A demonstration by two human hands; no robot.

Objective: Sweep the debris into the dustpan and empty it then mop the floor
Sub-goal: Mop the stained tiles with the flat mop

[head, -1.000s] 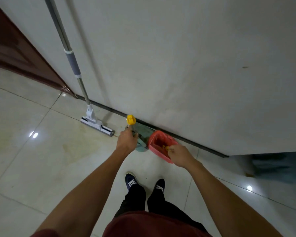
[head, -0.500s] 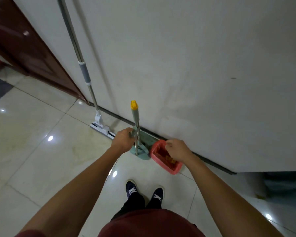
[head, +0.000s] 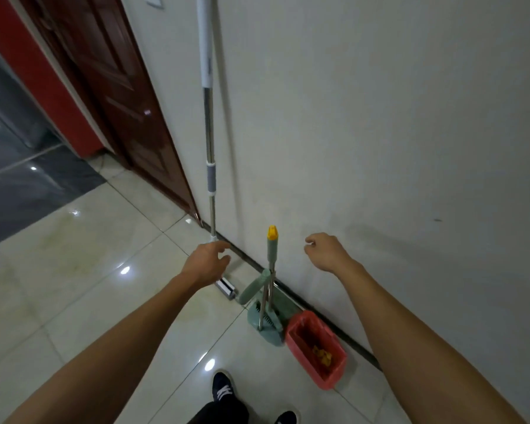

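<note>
Standing at the wall [head: 380, 117], looking down at tiled floor [head: 74, 286].

Left hand [head: 207, 264]: raised, reaching toward the lower end of the mop handle [head: 209, 133]; fingers [head: 222, 244] loosely spread, holding nothing, not touching the handle as far as I can see. My hand covers the joint where handle meets mop head [head: 227, 289]; only the right end of the head shows, flat on the floor beside the skirting.

Right hand [head: 326, 252]: lifted in front of the wall, fingers curled loosely inward, holding nothing. Well clear of the broom.

Mop: upright, leaning on the wall, white upper sleeve, bare metal shaft, grey collar lower down. Faint marking on the white sleeve, too blurred to read.

Broom [head: 271, 264] and dustpan [head: 265, 322]: green set standing upright by the wall, between mop head and bin. Broom handle has a yellow cap on top, metal shaft running down into the dustpan. No label legible.

Red bin [head: 317, 350]: on the floor just right of the dustpan, against the skirting, lined with red bag. Yellow debris [head: 322, 354] lies inside at the bottom.

Dark wooden door [head: 114, 96] at left, red panel beyond it. My shoes [head: 224, 390] at the lower edge, pointing toward the dustpan.

No readable writing anywhere in view.
</note>
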